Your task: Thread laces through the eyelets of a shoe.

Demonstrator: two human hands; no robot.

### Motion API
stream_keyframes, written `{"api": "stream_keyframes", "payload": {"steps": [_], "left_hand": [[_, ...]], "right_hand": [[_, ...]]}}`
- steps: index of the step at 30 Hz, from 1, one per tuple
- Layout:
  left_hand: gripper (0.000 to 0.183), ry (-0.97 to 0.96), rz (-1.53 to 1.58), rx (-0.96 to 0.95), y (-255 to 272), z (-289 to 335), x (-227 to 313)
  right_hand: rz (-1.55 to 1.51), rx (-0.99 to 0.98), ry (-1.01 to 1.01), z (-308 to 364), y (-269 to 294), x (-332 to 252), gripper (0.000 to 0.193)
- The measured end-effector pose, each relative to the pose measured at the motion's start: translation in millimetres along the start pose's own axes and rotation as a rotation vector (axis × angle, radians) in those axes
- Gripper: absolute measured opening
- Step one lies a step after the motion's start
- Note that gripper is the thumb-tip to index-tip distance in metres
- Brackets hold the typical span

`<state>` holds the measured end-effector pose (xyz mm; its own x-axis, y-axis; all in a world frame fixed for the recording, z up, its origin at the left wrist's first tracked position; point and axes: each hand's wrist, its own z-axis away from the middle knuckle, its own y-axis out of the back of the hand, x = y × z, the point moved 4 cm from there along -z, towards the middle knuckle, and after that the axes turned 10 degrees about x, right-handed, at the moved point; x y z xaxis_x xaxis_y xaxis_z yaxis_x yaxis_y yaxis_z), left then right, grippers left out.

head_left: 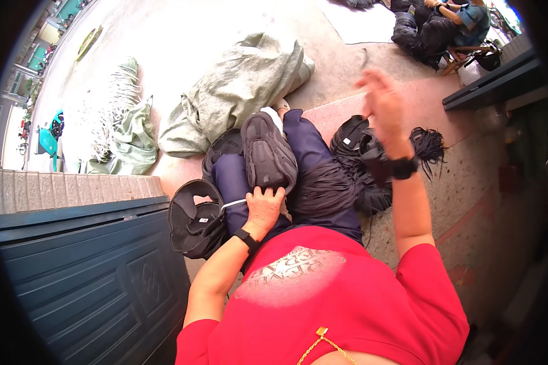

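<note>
A black padded shoe upper [268, 152] lies on my left thigh, a white edge showing at its far end. My left hand [265, 208] is closed on its near end, fingers curled over the rim. From beside that hand a thin white cord [234, 204] runs left to another black shoe upper [196, 219] hanging at my left knee. My right hand [385, 109] is raised over the right side, smeared by motion, so its fingers cannot be read. Below it is a pile of black uppers [350, 137], and a bundle of black laces [323, 188] lies across my right thigh.
A grey-green cloth sack [240, 85] lies ahead of my legs. Farther left are white laces [119, 103] on green cloth [134, 140]. Blue metal doors [97, 267] flank me at left and right. At the far right a person [472, 24] sits beside black bundles [423, 33].
</note>
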<state>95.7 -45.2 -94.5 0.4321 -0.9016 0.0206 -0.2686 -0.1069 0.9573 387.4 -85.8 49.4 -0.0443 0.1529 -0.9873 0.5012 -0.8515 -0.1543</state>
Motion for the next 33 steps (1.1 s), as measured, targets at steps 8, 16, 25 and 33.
{"api": "stream_keyframes", "payload": {"steps": [8, 16, 25, 33], "left_hand": [[0.017, -0.021, -0.003, -0.057, -17.2, -9.9, -2.1], [0.017, -0.061, 0.054, -0.361, -20.3, -3.2, -6.0], [0.03, 1.227, 1.673, -0.451, 43.8, -29.7, -43.0], [0.017, 1.0, 1.902, -0.066, 81.5, -61.0, -52.6]], "right_hand": [[0.886, -0.412, 0.21, 116.0, -69.3, 139.5, 0.041], [0.862, -0.519, 0.247, 129.4, -73.8, 159.4, 0.023], [0.389, -0.83, 0.327, 156.4, -86.3, 56.0, 0.014], [0.198, -1.01, -0.357, 165.2, -84.2, 82.6, 0.027]]}}
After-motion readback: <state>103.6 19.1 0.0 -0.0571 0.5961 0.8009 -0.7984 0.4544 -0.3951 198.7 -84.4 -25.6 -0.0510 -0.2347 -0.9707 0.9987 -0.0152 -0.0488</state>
